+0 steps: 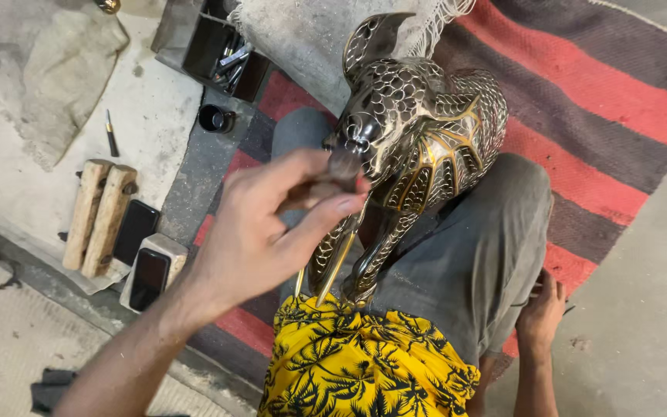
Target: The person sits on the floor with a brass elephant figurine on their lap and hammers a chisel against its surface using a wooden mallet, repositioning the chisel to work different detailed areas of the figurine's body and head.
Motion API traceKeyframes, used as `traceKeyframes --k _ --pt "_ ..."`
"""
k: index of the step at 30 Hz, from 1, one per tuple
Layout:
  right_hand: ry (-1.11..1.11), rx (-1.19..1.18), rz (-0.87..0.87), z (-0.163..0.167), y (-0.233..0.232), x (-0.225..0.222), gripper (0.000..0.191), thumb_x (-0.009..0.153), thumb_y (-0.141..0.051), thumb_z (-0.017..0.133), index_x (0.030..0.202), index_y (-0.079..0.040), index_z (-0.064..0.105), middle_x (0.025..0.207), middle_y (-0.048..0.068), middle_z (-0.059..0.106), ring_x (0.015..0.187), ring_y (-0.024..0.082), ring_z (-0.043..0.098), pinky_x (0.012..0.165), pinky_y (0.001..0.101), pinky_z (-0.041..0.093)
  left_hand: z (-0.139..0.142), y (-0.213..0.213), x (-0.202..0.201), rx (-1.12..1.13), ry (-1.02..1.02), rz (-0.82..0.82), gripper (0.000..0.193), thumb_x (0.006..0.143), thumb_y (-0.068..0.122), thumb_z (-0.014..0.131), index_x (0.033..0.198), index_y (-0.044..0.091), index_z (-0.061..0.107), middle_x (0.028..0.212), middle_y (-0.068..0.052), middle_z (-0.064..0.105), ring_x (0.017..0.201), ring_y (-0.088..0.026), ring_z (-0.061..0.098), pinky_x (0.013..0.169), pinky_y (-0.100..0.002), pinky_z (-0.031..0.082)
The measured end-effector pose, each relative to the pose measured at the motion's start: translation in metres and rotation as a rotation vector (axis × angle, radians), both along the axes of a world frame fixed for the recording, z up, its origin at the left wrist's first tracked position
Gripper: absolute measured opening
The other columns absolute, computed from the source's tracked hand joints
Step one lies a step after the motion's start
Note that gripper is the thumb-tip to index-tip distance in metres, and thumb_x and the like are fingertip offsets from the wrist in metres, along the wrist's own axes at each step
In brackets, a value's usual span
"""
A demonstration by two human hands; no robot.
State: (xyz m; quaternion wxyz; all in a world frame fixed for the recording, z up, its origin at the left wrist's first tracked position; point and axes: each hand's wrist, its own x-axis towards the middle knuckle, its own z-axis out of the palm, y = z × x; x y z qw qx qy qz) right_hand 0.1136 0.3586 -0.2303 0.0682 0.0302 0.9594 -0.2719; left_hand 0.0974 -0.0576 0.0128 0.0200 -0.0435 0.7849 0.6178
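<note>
The left hand (272, 232) pinches a small dark tool (341, 168) between thumb and fingers, its tip against the engraved metal elephant head (418, 131), which rests on the person's lap over the striped rug (604, 100). The right hand (540, 313) lies loosely curled on the rug's edge; whether it holds anything is unclear.

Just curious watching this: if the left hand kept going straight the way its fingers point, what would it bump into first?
The left hand pinches a small dark tool and points right and slightly up. Straight on, it would likely meet the metal figure resting on the lap; the tool seems already at its surface, though depth is unclear.
</note>
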Motion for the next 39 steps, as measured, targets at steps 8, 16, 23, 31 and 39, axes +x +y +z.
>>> traceKeyframes --k 8,16,23,31,39 --pt "-0.260 -0.661 -0.230 -0.011 0.035 -0.029 0.033 0.112 -0.009 0.053 0.143 -0.001 0.054 0.109 0.014 0.065 0.097 0.018 0.063 0.083 0.0331 0.052 0.009 -0.003 -0.036 -0.215 -0.055 -0.248 0.046 0.095 0.012 0.075 0.137 0.005 0.058 0.121 -0.010 0.076 0.099 -0.017 0.078 0.084 -0.029 0.065" --pt "-0.230 -1.254 -0.147 0.002 0.051 -0.054 0.034 0.108 0.004 0.064 0.133 0.003 0.041 0.085 0.019 0.061 0.069 0.028 0.062 0.070 0.0407 0.054 0.021 0.005 -0.060 -0.405 -0.093 -0.451 0.044 0.093 0.009 0.070 0.135 0.011 0.058 0.109 -0.015 0.074 0.090 -0.032 0.075 0.069 -0.040 0.059" --pt "-0.193 -1.302 0.044 0.018 -0.043 -0.058 0.021 0.103 0.009 0.067 0.110 0.003 0.048 0.083 0.016 0.062 0.067 0.026 0.066 0.068 0.0379 0.058 0.024 0.014 -0.070 -0.530 -0.261 -0.615 0.063 0.084 -0.002 0.066 0.141 0.023 0.056 0.099 -0.009 0.075 0.085 -0.032 0.075 0.063 -0.043 0.060" --pt "0.030 -0.761 0.181 0.049 -0.096 -0.066 0.026 0.095 0.015 0.073 0.107 0.006 0.052 0.092 0.017 0.063 0.076 0.023 0.067 0.068 0.0324 0.057 0.026 0.014 -0.084 -0.700 -0.299 -0.850 0.081 0.074 -0.008 0.065 0.145 0.027 0.050 0.082 -0.011 0.071 0.075 -0.033 0.072 0.064 -0.047 0.057" --pt "0.225 -0.527 0.472 0.089 -0.117 -0.083 0.041 0.084 0.003 0.087 0.112 0.004 0.056 0.094 0.018 0.068 0.080 0.024 0.070 0.073 0.0321 0.055 0.023 0.008 -0.078 -0.593 -0.193 -0.828 0.069 0.078 -0.011 0.060 0.137 0.024 0.055 0.097 -0.005 0.074 0.075 -0.028 0.073 0.062 -0.039 0.061"
